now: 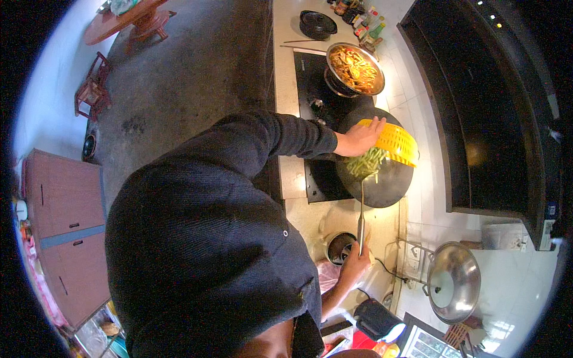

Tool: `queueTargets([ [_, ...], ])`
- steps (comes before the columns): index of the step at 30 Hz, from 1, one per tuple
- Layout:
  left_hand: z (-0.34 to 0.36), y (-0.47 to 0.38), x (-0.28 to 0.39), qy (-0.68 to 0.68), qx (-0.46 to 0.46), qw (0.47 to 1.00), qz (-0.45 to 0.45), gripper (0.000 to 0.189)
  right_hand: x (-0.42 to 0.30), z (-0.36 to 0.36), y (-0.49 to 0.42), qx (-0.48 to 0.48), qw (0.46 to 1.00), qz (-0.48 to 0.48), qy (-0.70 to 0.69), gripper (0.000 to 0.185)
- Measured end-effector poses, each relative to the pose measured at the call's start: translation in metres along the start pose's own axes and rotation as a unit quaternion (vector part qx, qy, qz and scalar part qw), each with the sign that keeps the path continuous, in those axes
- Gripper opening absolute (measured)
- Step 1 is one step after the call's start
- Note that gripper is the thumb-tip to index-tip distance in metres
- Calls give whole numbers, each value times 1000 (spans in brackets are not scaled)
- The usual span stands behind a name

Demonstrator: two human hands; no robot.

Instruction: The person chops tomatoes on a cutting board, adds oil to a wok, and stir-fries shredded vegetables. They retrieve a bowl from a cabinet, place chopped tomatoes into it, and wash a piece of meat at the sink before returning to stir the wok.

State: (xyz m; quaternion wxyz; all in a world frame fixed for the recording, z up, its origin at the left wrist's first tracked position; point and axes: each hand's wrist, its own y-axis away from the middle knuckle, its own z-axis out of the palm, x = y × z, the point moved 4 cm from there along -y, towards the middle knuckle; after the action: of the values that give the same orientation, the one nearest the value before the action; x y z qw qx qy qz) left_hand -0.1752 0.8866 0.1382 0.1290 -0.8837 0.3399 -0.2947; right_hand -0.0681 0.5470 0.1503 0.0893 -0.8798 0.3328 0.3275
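Note:
My left hand (358, 139) grips the rim of a yellow perforated plastic basket (397, 142), which is tipped over a large dark wok (388, 185) on the stove. Below the basket's edge, a heap of green vegetable strips (366, 164) lies in the wok. My right hand (356, 264) is closed around the handle of a long metal cooking utensil (361, 219). Its far end meets the strips, which hide its shape.
Beside the wok, a metal bowl of cooked food (353, 69) sits on the other burner of the black cooktop (324, 183). Farther along are chopsticks (304, 48), a black pot (318, 25) and bottles (376, 32). A small pot (342, 246) stands near my right hand; a steel wok (454, 282) rests by the wall.

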Motion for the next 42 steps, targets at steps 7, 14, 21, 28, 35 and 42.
queueTargets([
  [7,-39,1,34,-103,143,969,174,77,-21,1,-24,73,993,-73,-57,27],
  [14,-60,13,37,-65,134,985,88,75,-58,39,-102,95,956,-180,-209,25],
  [21,-32,10,-47,510,93,843,-145,44,-99,-23,-145,31,930,-84,-356,29],
  [28,-76,47,-33,621,23,752,-221,28,-124,-1,-166,-61,937,-108,-326,33],
  [35,-119,95,-64,682,48,695,-225,33,-83,31,-207,103,863,17,-495,26],
  [42,-176,216,-141,662,217,604,-387,36,-50,50,-191,123,854,-51,-502,25],
])
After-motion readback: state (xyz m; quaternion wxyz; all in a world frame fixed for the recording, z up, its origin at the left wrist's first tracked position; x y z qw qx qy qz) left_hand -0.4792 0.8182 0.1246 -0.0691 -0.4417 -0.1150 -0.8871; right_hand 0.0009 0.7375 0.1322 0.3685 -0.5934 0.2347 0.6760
